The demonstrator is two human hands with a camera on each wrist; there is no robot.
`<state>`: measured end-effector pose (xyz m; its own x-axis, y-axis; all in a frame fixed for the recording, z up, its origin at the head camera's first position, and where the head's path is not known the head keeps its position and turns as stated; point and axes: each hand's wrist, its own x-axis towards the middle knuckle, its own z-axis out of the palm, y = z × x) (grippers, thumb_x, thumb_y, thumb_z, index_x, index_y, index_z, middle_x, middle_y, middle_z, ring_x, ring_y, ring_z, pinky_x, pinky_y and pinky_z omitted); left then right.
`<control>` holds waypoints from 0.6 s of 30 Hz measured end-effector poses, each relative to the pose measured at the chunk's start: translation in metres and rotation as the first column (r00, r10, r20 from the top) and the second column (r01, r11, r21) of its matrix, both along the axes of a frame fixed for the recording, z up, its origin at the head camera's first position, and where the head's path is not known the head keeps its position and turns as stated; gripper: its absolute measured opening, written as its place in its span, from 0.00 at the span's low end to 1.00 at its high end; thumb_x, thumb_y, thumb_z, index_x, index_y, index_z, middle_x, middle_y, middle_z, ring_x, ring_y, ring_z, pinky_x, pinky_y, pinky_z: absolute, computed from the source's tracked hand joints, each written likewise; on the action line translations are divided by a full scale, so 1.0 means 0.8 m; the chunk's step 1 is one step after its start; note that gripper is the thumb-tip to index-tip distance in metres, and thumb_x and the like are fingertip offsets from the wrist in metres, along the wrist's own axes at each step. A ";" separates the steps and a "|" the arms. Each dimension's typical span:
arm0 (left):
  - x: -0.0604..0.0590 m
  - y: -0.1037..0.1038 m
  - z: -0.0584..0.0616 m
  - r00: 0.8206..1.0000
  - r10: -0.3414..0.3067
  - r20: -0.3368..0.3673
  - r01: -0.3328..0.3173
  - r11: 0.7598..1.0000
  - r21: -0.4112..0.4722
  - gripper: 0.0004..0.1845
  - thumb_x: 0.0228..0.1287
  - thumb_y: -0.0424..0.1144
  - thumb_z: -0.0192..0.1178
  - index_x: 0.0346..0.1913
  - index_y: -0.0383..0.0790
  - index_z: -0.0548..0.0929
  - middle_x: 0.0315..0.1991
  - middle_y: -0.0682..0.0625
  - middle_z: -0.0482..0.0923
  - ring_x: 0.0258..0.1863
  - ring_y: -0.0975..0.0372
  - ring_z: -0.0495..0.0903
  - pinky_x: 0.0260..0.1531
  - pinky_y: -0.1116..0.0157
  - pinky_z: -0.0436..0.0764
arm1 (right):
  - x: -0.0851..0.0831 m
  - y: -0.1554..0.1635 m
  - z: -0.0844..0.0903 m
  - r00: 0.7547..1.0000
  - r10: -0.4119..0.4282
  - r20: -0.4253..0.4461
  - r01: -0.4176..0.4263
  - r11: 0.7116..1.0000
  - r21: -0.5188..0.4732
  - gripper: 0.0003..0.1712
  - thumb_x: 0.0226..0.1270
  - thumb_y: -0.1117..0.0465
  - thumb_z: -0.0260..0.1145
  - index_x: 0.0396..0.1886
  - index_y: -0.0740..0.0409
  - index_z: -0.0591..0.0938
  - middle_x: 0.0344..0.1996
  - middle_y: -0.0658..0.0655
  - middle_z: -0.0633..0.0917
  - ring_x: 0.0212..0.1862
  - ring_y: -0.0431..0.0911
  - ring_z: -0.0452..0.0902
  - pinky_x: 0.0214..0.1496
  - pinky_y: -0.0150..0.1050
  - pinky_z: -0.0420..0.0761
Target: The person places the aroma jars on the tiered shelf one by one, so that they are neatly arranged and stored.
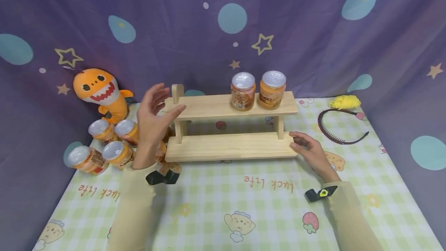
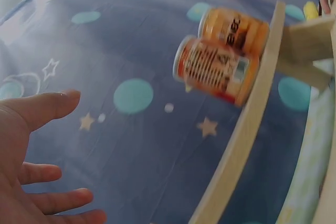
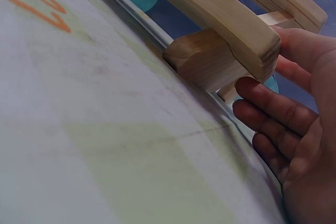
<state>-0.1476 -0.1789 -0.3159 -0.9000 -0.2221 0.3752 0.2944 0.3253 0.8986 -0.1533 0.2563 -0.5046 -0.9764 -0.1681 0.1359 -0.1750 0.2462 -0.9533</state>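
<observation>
On the checked tabletop [image 1: 216, 204] the wooden shelf [image 1: 230, 146] runs left to right between both hands: the right hand [image 1: 308, 148] rests straight-fingered against its right end, the left hand [image 1: 153, 121] hovers spread and empty beside its left end.

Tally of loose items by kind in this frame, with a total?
Orange cans: 6, two on the wooden shelf's top tier, four lying at left
Shark plush: 1
Headband: 1
Yellow yarn bundle: 1
Total: 9
</observation>
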 end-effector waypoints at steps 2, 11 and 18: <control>0.010 -0.013 -0.002 0.999 0.030 0.021 -0.030 1.000 -0.001 0.35 0.55 0.30 0.73 0.67 0.46 0.74 0.56 0.59 0.79 0.58 0.71 0.76 0.64 0.63 0.73 | 0.000 0.000 0.001 1.000 -0.003 0.001 0.003 1.000 0.006 0.23 0.73 0.62 0.63 0.64 0.66 0.76 0.50 0.29 0.80 0.51 0.26 0.77 0.55 0.19 0.73; 0.046 -0.067 -0.021 0.984 0.168 0.053 -0.165 0.985 -0.055 0.33 0.56 0.30 0.72 0.66 0.47 0.76 0.52 0.66 0.79 0.55 0.72 0.77 0.56 0.74 0.75 | 0.001 -0.001 0.000 1.000 -0.011 0.012 0.010 1.000 0.013 0.23 0.73 0.61 0.64 0.64 0.66 0.76 0.50 0.29 0.80 0.51 0.26 0.77 0.54 0.19 0.73; 0.070 -0.108 -0.037 0.955 0.281 0.100 -0.277 0.960 -0.052 0.34 0.55 0.29 0.73 0.66 0.48 0.76 0.49 0.67 0.79 0.51 0.73 0.78 0.49 0.79 0.75 | 0.000 0.000 0.000 1.000 -0.014 -0.001 0.014 1.000 0.017 0.23 0.73 0.62 0.64 0.63 0.66 0.76 0.50 0.28 0.80 0.51 0.25 0.77 0.54 0.19 0.73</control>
<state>-0.0918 -0.2654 -0.3453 -0.8392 -0.4575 0.2940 0.0912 0.4146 0.9054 -0.1534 0.2560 -0.5042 -0.9785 -0.1568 0.1339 -0.1723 0.2650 -0.9487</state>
